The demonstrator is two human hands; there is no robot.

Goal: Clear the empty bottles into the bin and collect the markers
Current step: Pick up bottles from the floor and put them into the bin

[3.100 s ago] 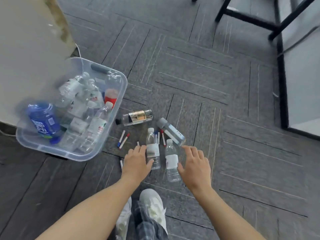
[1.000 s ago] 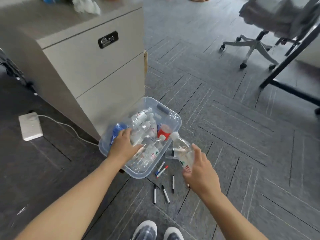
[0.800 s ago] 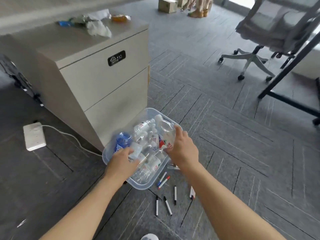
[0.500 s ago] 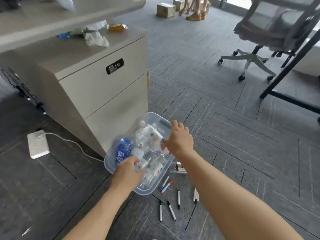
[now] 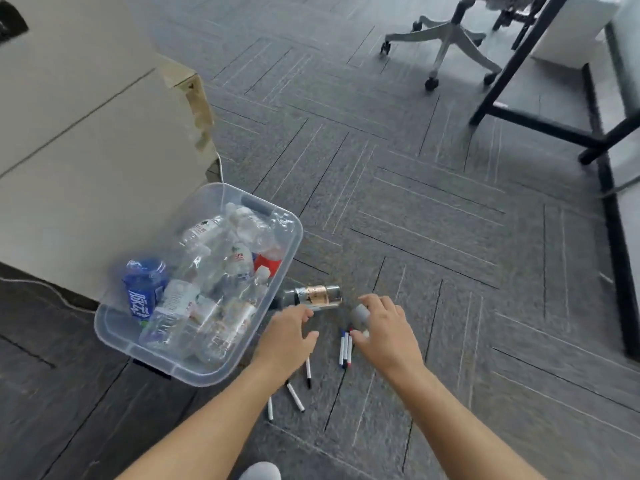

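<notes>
A clear plastic bin (image 5: 166,367) on the carpet holds several empty bottles, among them a blue one (image 5: 143,289). Just right of the bin lies a clear bottle with a gold label (image 5: 317,296). My left hand (image 5: 287,337) hovers at it with fingers apart, holding nothing. My right hand (image 5: 384,334) is curled over a grey-capped bottle (image 5: 360,313); only the cap shows between thumb and fingers. Several markers lie on the floor: a tight group (image 5: 344,348) between my hands, and others (image 5: 295,396) under my left wrist.
A beige drawer cabinet (image 5: 86,150) stands against the bin's left side, with a white cable (image 5: 34,282) at its foot. An office chair base (image 5: 446,39) and a black table frame (image 5: 540,123) stand at the far right. My shoe (image 5: 259,471) is at the bottom edge.
Both hands have left the bin and dropped to the floor right of it. The bottle my right hand carried now lies in the bin. The view has tilted down.
</notes>
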